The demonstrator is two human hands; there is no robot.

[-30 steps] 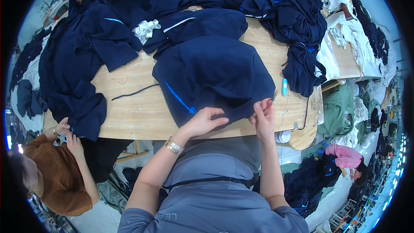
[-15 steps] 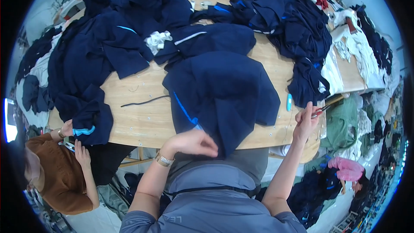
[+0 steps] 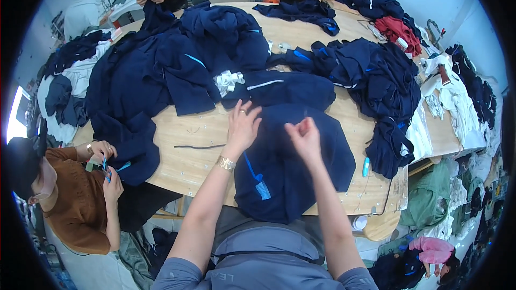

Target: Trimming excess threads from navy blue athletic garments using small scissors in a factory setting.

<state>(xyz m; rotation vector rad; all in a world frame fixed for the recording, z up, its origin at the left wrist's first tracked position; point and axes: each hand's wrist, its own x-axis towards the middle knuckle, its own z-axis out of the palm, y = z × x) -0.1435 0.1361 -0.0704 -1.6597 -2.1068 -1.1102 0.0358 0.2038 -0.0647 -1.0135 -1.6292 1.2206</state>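
In front of me a navy garment [image 3: 328,156] lies spread over the table's near edge. A bright blue strip runs down its left part, with a small light blue patch [image 3: 262,190] at the end. My left hand [image 3: 244,129], a ring and a gold bracelet on it, rests at the garment's far left side with fingers apart. Over its middle is my right hand [image 3: 305,137], fingers curled in and blurred; whatever they hold is hidden. A dark cord [image 3: 199,146] reaches out from under the garment on the left.
Heaped navy garments [image 3: 145,75] cover the table's left and far right. A white bundle [image 3: 229,82] lies beyond my left hand. At right are a turquoise cutter-like tool [image 3: 366,167] and a white round container [image 3: 359,222]. A co-worker in brown [image 3: 80,209] sits at left; others work across the table.
My right hand has come from the table's right side, where it held red-handled snips, to above the garment. My left hand has reached forward and opened. The view has tilted up.
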